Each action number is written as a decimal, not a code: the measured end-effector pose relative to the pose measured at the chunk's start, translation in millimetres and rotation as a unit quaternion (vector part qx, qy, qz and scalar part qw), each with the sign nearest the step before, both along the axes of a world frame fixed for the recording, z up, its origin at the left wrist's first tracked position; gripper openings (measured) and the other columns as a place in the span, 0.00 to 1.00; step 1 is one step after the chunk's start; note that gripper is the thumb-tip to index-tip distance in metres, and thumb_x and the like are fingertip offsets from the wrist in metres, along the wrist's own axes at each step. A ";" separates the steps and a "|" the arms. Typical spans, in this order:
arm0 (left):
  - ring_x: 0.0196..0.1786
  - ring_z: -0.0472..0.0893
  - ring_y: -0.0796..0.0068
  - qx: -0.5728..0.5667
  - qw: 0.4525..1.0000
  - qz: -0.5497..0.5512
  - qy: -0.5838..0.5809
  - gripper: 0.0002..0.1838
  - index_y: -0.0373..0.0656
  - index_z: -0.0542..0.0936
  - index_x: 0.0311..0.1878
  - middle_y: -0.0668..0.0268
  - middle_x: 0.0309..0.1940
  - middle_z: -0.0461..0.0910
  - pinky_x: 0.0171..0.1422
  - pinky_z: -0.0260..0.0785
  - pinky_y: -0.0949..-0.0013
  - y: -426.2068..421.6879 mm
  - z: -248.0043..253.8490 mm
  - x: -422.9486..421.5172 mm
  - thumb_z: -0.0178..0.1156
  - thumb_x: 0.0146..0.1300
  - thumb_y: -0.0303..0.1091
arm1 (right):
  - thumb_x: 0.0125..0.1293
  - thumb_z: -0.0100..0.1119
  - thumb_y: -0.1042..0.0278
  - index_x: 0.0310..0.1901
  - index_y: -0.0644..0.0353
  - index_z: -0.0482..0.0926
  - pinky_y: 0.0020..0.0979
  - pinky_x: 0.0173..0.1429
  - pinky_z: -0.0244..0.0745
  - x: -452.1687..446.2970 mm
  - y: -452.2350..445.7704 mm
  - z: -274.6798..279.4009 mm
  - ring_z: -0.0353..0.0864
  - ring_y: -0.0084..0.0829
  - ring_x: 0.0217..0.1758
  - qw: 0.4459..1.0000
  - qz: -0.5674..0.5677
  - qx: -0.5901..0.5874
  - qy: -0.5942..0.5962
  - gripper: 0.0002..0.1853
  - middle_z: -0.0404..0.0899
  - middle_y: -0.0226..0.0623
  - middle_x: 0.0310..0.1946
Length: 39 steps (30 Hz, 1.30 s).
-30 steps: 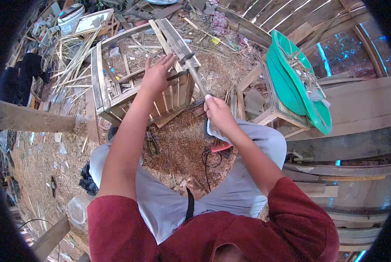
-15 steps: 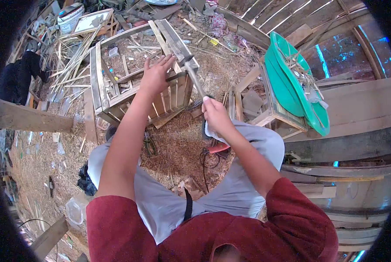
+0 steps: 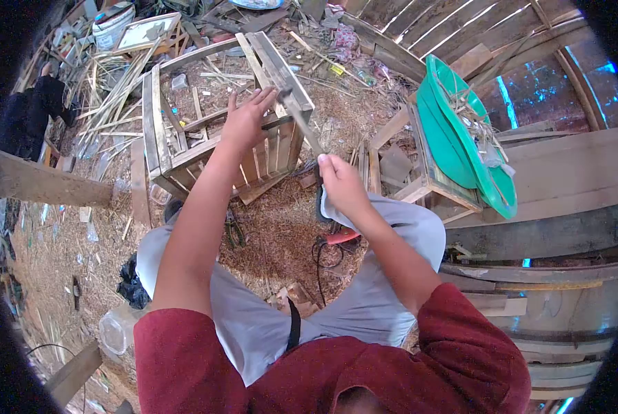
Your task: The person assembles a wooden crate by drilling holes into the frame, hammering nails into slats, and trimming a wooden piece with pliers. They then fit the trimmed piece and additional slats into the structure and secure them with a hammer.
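A slatted wooden crate-like frame (image 3: 205,155) stands on the ground in front of me, its boards pale and worn. My left hand (image 3: 245,124) lies over the near end of its upper right boards, fingers stretched and apart; whether a small piece sits under the fingertips is hidden. In my right hand (image 3: 343,183) is a hammer (image 3: 302,124), gripped by its handle. The hammer's head is right beside my left fingertips, at the top of the boards.
Pliers (image 3: 235,231) and a red-handled tool with a black cord (image 3: 342,237) lie on the sawdust between my legs. To the right, a green plastic chair (image 3: 447,138) leans on a wooden frame (image 3: 426,186). Thin wood strips (image 3: 119,96) are heaped at left.
The hammer's head has shifted slightly left, closer to my left fingertips. My left hand stays on the boards. The view has moved a little.
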State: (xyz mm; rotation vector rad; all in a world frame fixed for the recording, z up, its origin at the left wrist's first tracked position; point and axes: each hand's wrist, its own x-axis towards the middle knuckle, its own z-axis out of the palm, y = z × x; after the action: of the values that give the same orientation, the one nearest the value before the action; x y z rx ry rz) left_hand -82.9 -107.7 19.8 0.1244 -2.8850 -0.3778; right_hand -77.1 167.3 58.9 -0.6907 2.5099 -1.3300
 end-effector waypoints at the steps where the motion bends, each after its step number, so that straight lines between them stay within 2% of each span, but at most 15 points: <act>1: 0.82 0.65 0.67 0.001 1.000 0.000 0.000 0.57 0.59 0.63 0.81 0.75 0.82 0.63 0.86 0.46 0.32 -0.2 0.3 -1.2 0.81 0.45 0.33 | 0.83 0.49 0.52 0.35 0.67 0.75 0.48 0.37 0.71 -0.3 -0.5 -4.5 0.79 0.54 0.28 1.000 0.012 0.002 0.007 0.24 0.75 0.54 0.23; 2: 0.82 0.65 0.67 0.002 1.000 0.002 -0.001 0.57 0.60 0.63 0.81 0.75 0.82 0.63 0.86 0.46 0.32 -0.1 -0.4 -1.7 0.81 0.45 0.33 | 0.82 0.49 0.52 0.38 0.66 0.77 0.52 0.39 0.71 -0.5 1.9 -8.1 0.79 0.63 0.34 1.000 0.006 0.030 0.001 0.23 0.78 0.59 0.26; 5: 0.82 0.65 0.67 -0.005 1.000 0.010 -0.015 0.57 0.59 0.63 0.81 0.75 0.82 0.63 0.86 0.46 0.32 -1.2 -2.3 -3.4 0.81 0.46 0.32 | 0.82 0.49 0.52 0.39 0.66 0.77 0.54 0.39 0.72 7.9 0.1 3.9 0.80 0.64 0.34 0.999 -0.009 0.033 0.016 0.22 0.78 0.59 0.26; 8: 0.82 0.65 0.67 -0.002 1.000 0.010 -0.021 0.57 0.58 0.62 0.81 0.75 0.82 0.63 0.86 0.45 0.32 -0.2 -0.9 -1.2 0.81 0.46 0.32 | 0.82 0.49 0.52 0.38 0.65 0.77 0.55 0.39 0.71 1.3 0.9 -7.6 0.80 0.64 0.34 0.996 -0.005 0.069 0.048 0.22 0.79 0.59 0.26; 11: 0.83 0.64 0.68 -0.002 1.000 0.006 -0.011 0.57 0.57 0.62 0.81 0.74 0.82 0.63 0.86 0.44 0.32 -1.4 -4.4 -4.8 0.81 0.47 0.32 | 0.82 0.49 0.52 0.37 0.65 0.76 0.55 0.39 0.71 0.6 -0.4 -5.3 0.80 0.64 0.34 0.998 -0.018 0.049 0.025 0.23 0.79 0.59 0.26; 14: 0.83 0.64 0.68 -0.001 1.000 0.006 -0.011 0.56 0.57 0.62 0.81 0.74 0.82 0.63 0.86 0.44 0.33 -2.9 -5.0 -2.2 0.80 0.47 0.32 | 0.82 0.49 0.52 0.37 0.65 0.76 0.55 0.39 0.71 7.9 -1.4 10.9 0.80 0.64 0.34 0.997 -0.022 0.059 0.052 0.22 0.79 0.58 0.26; 18: 0.83 0.64 0.67 -0.014 1.000 0.003 0.015 0.56 0.58 0.63 0.81 0.74 0.82 0.63 0.86 0.45 0.34 -2.4 -8.7 -3.8 0.80 0.47 0.31 | 0.82 0.49 0.54 0.38 0.65 0.76 0.56 0.39 0.71 -1.2 0.7 -8.1 0.80 0.64 0.34 0.996 -0.005 0.075 0.048 0.21 0.78 0.59 0.26; 21: 0.83 0.63 0.66 0.026 0.999 0.004 -0.019 0.61 0.64 0.60 0.83 0.75 0.84 0.60 0.87 0.43 0.33 -3.1 -5.8 -3.6 0.82 0.44 0.30 | 0.82 0.49 0.54 0.38 0.65 0.76 0.57 0.40 0.71 2.7 1.4 -5.2 0.80 0.65 0.35 0.997 -0.016 0.055 0.048 0.21 0.79 0.60 0.28; 23: 0.83 0.63 0.66 0.024 1.000 0.007 -0.019 0.62 0.64 0.59 0.83 0.76 0.84 0.60 0.87 0.42 0.33 -2.7 -3.9 -1.3 0.82 0.43 0.29 | 0.82 0.49 0.54 0.39 0.65 0.76 0.57 0.41 0.70 8.0 2.3 4.7 0.80 0.65 0.37 0.995 -0.026 0.072 0.061 0.20 0.79 0.60 0.29; 26: 0.83 0.62 0.66 0.032 0.999 0.005 -0.020 0.63 0.63 0.59 0.83 0.76 0.84 0.59 0.87 0.42 0.32 1.3 -0.4 -1.8 0.82 0.43 0.29 | 0.82 0.49 0.54 0.40 0.65 0.76 0.57 0.41 0.71 -3.4 3.1 -16.9 0.80 0.65 0.38 0.995 0.011 0.094 0.044 0.20 0.79 0.60 0.29; 30: 0.83 0.62 0.65 0.023 0.999 0.006 -0.025 0.63 0.62 0.58 0.84 0.76 0.84 0.59 0.87 0.42 0.32 -2.0 -2.6 -3.3 0.82 0.43 0.29 | 0.82 0.48 0.53 0.40 0.65 0.77 0.57 0.42 0.72 4.8 2.7 -6.2 0.81 0.65 0.38 0.998 -0.006 0.053 0.032 0.21 0.80 0.60 0.29; 33: 0.82 0.65 0.67 0.013 1.000 -0.004 0.000 0.56 0.59 0.63 0.81 0.75 0.83 0.62 0.86 0.45 0.33 -3.5 -6.1 -2.6 0.79 0.46 0.31 | 0.82 0.48 0.52 0.40 0.65 0.77 0.57 0.42 0.72 10.3 1.1 -0.5 0.81 0.65 0.38 0.997 -0.009 0.071 0.041 0.22 0.80 0.60 0.29; 35: 0.82 0.65 0.67 0.010 1.000 0.002 -0.004 0.56 0.59 0.63 0.81 0.75 0.83 0.62 0.86 0.45 0.33 -0.9 -4.7 -4.2 0.79 0.47 0.31 | 0.82 0.48 0.52 0.41 0.65 0.77 0.57 0.42 0.72 -0.8 1.6 -20.2 0.80 0.65 0.38 0.996 0.005 0.082 0.036 0.22 0.80 0.60 0.29; 39: 0.82 0.65 0.67 -0.004 1.000 0.007 -0.013 0.55 0.59 0.63 0.81 0.75 0.83 0.62 0.86 0.44 0.33 -1.7 -3.1 -3.7 0.78 0.47 0.31 | 0.83 0.47 0.51 0.41 0.65 0.78 0.57 0.41 0.72 11.9 1.4 -4.5 0.80 0.66 0.37 0.999 -0.033 0.040 0.016 0.23 0.79 0.60 0.29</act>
State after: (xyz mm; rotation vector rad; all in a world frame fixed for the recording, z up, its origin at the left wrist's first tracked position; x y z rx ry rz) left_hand -86.6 -109.4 16.7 0.1478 -2.9092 -0.3655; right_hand -65.2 168.7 54.4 -0.6214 2.6164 -1.2421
